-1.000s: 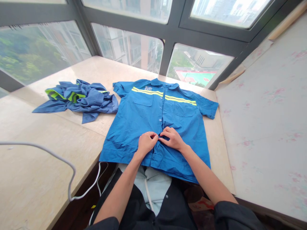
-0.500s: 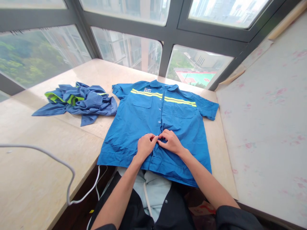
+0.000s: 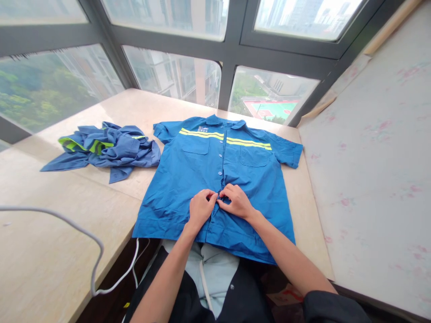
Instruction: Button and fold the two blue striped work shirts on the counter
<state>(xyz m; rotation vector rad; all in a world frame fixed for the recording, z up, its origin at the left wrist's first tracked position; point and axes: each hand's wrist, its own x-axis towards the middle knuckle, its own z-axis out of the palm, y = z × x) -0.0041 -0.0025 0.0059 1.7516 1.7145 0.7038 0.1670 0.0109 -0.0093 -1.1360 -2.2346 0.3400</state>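
Note:
A blue short-sleeved work shirt (image 3: 188, 179) lies face up, collar toward the window, with yellow reflective stripes across its chest. My left hand (image 3: 202, 206) pinches the front placket in the lower half of the shirt. Right beside it, my right hand (image 3: 235, 202) pinches the facing edge, and the fingertips of both hands nearly meet. Whatever button sits between the fingertips is hidden. Above the hands, several buttons (image 3: 220, 173) show along the placket, and the two front edges lie close together there.
To the left a crumpled blue garment (image 3: 128, 148) with yellow-green bands lies on the pale tabletop (image 3: 84, 202). A white cable (image 3: 77, 229) hangs over the table's front edge. Grey-framed windows (image 3: 225, 85) stand behind; a flowered wall panel (image 3: 370, 170) borders the right.
The whole view has shifted slightly, so things sit a little further left and lower. Both hands keep their pinch at the same spot on the placket.

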